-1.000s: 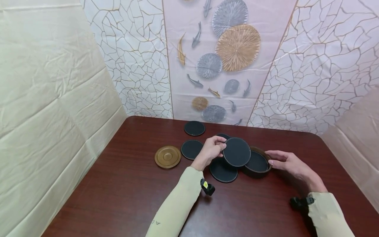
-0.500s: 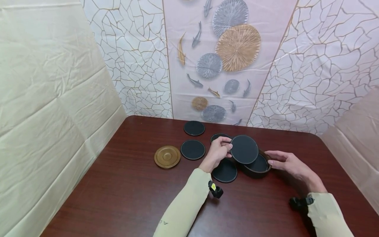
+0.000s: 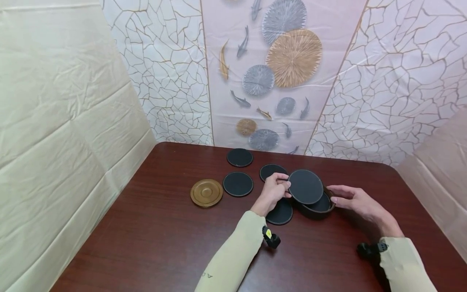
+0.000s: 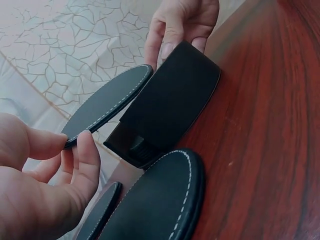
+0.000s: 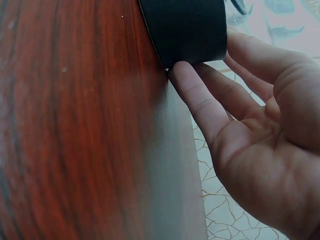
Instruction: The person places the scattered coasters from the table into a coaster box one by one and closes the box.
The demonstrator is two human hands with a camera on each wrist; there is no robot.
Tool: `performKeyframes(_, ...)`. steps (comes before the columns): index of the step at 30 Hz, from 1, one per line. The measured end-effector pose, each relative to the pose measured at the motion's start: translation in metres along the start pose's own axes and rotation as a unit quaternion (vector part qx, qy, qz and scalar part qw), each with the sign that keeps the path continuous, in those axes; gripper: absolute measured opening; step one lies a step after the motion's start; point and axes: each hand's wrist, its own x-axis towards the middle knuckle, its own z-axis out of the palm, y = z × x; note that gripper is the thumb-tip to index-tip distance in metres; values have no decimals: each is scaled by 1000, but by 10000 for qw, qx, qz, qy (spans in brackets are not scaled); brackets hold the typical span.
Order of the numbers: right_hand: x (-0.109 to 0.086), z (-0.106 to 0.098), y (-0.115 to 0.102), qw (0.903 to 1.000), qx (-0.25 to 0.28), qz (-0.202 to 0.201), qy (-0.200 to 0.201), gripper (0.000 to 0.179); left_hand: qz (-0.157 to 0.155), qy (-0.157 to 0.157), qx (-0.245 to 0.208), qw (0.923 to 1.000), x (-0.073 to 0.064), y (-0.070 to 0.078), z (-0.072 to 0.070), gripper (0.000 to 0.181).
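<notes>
Held disc (image 3: pixel 305 186) shifted right | round box (image 3: pixel 315 213) partly hidden behind

Laid out on the counter (image 3: pixel 175 251), toward its far edge
Nearest the left edge, a disc (image 3: pixel 206 193); right of it a middle coaster (image 3: pixel 238 184), with a far coaster (image 3: pixel 239 157) behind. Rightward, a back coaster (image 3: pixel 271 171) and front coaster (image 3: pixel 280 214), then a holder (image 3: pixel 316 215), an inner coaster (image 3: pixel 322 203) in it, a raised coaster (image 3: pixel 305 186) above.
</notes>
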Motion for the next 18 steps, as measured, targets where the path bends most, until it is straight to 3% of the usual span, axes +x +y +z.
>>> performKeyframes(13, -1, -1, 3, 9999, -130, 30, 7, 70, 3, -15, 2, 10000, -6, -3, 17, 15)
performKeyframes(18, 2, 0, 1, 10000, -78, -36, -42, 69, -34, 62, 59, 10000, -6, -6, 17, 14)
